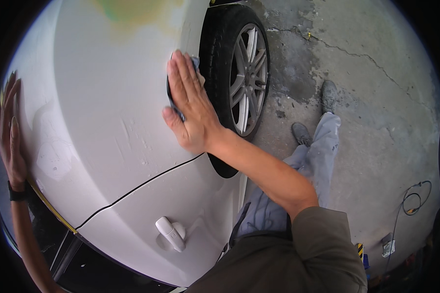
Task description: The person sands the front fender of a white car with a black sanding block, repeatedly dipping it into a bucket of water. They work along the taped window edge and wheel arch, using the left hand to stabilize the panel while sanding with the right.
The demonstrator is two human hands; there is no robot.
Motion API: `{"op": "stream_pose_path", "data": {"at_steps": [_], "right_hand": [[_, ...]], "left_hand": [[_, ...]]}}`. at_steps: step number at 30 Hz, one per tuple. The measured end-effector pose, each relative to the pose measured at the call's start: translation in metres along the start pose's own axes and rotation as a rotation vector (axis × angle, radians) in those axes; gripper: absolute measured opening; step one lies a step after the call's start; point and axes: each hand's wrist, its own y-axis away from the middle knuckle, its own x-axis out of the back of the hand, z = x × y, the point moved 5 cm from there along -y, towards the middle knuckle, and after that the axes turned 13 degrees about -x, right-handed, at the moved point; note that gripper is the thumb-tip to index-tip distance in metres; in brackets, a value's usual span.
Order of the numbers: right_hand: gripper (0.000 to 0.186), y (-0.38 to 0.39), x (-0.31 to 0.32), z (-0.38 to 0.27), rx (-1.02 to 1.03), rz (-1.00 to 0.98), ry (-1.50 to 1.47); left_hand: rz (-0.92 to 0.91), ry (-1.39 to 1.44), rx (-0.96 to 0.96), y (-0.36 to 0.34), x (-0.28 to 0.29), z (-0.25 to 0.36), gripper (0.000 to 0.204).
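My right hand [190,107] lies flat on the white car's body panel [112,88], just beside the wheel arch. Under its fingers is a dark sheet [195,63], which looks like sandpaper; its edges show on both sides of the fingers, and a small tan bit sticks out by the little finger. Most of the sheet is hidden by the hand. At the far left my left hand [11,136], with a dark band on its wrist, rests on the car's upper surface with fingers stretched out and nothing in it. Wet-looking streaks mark the panel between the hands.
A wheel [249,78] sits right of my right hand. Nearer me is a door handle [170,233]; yellow tape [51,207] edges the window. A yellow-green patch [132,14] marks the far panel. On the cracked concrete floor [366,122] lies a coiled cable [411,205].
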Motion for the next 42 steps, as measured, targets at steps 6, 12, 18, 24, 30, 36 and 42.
{"op": "stream_pose_path", "data": {"at_steps": [6,12,18,24,30,36,42], "right_hand": [[0.083,0.002,0.001,0.004,0.081,-0.049,0.056],[0.082,0.037,-0.011,0.007,0.029,0.013,-0.081],[0.077,-0.092,0.029,0.043,-0.149,0.100,-0.091],[0.078,-0.063,0.015,0.028,-0.155,0.118,-0.132],[0.077,-0.125,0.040,0.058,-0.264,0.115,-0.179],[0.079,-0.061,0.019,0.029,-0.160,0.081,-0.195],[0.083,-0.136,0.034,0.066,-0.418,0.090,-0.092]], "left_hand": [[-0.007,0.049,0.010,-0.002,0.001,0.002,0.070],[-0.015,0.081,0.050,-0.002,0.002,0.009,0.073],[-0.028,-0.029,0.059,-0.009,0.004,0.021,0.077],[-0.042,-0.053,0.064,-0.017,0.007,0.027,0.082],[-0.073,-0.047,0.080,-0.024,0.009,0.035,0.084],[-0.098,-0.028,0.095,-0.036,0.015,0.046,0.083],[-0.098,0.001,0.167,-0.042,0.017,0.053,0.083]]}}
